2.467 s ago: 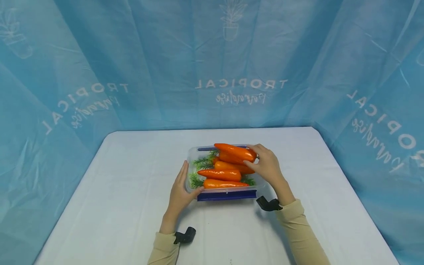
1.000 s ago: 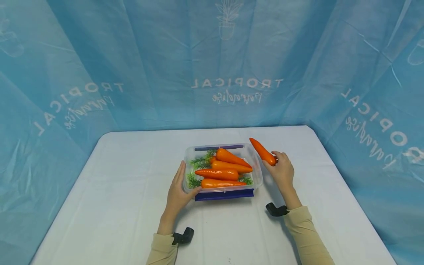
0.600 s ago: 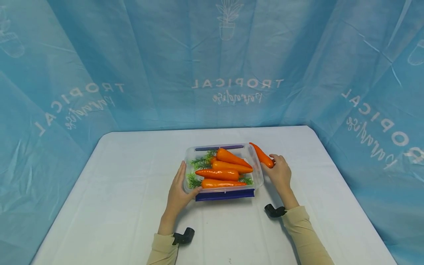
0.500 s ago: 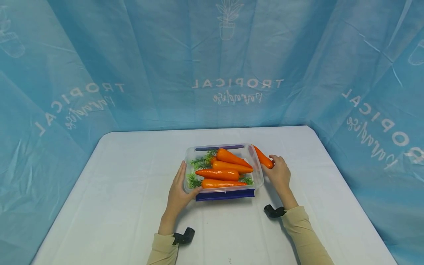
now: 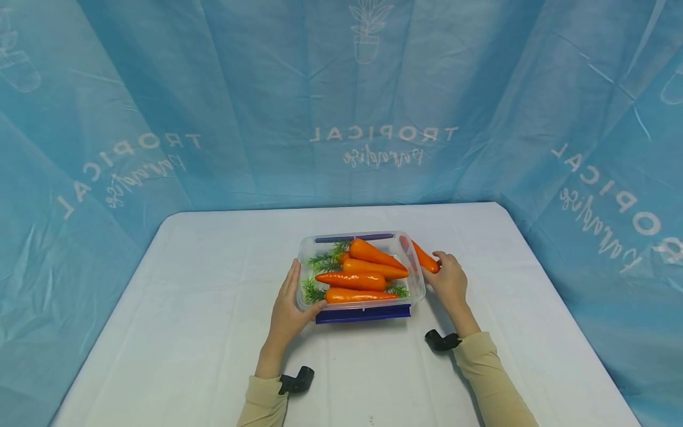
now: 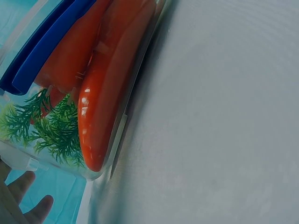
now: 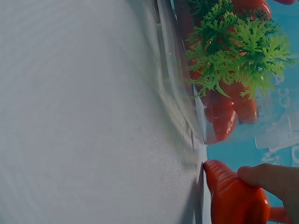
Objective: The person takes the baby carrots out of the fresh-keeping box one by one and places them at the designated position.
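A clear plastic food box with blue clip flaps stands mid-table, holding several glossy orange carrots with green leafy tops. My left hand steadies its near left corner, fingers straight along the left wall and thumb at the front rim. Just outside the right wall, my right hand pinches another carrot by its thick end. That carrot slants away to the far left, its tip showing through the clear wall. In the right wrist view, the thumb presses on this carrot, low beside the table surface.
A white cloth covers the table under the box. Blue printed sheeting hangs behind the far edge and along both sides. A dark blue flap hangs down at the box's front.
The right hand has lifted a carrot off the pile, carried it over the right wall, and lowered it beside the box. The left hand has stayed at the corner.
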`<state>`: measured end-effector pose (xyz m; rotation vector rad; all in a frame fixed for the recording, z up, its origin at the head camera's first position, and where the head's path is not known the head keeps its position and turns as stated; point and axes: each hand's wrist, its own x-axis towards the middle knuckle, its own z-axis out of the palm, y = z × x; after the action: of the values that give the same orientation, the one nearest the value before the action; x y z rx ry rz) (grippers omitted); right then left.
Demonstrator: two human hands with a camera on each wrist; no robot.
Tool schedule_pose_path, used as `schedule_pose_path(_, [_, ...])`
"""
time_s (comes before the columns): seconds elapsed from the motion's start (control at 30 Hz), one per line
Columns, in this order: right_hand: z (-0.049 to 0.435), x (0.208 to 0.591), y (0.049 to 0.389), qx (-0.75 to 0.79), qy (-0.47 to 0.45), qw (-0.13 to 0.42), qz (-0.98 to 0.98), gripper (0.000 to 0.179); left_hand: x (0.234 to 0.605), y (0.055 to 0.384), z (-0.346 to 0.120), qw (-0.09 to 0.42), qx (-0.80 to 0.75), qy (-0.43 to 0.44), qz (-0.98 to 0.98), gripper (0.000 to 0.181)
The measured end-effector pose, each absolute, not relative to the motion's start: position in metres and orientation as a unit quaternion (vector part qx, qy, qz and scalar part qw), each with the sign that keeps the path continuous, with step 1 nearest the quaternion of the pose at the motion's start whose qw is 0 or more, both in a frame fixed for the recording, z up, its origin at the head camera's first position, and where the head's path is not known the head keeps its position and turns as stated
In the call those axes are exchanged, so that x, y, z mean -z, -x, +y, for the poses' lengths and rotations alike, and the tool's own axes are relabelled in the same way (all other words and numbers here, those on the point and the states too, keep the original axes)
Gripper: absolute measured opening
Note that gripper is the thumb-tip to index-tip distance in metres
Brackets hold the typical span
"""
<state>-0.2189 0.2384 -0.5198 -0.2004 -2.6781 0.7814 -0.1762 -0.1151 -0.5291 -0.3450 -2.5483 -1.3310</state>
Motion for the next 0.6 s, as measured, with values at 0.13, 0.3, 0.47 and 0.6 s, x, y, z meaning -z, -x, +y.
schedule_pose_path(0.13, [0.2402, 0.5218, 0.22, -0.275, 0.073, 0.16, -0.945, 0.048, 0.5304, 0.1764, -0.1155, 0.12, 0.46, 0.117, -0.872, 0.1])
schedule_pose_path(0.3, [0.2416, 0.5219, 0.2204, -0.274, 0.075, 0.147, -0.947, 0.049, 0.5304, 0.1769, -0.1155, 0.12, 0.46, 0.119, -0.872, 0.099])
schedule_pose_path(0.47, [0.2423, 0.5205, 0.2194, -0.276, 0.077, 0.134, -0.949, 0.05, 0.5294, 0.1763, -0.1155, 0.118, 0.462, 0.118, -0.871, 0.1])
schedule_pose_path(0.6, [0.2421, 0.5184, 0.2183, -0.274, 0.075, 0.124, -0.951, 0.051, 0.5295, 0.1753, -0.1156, 0.118, 0.462, 0.118, -0.871, 0.1])
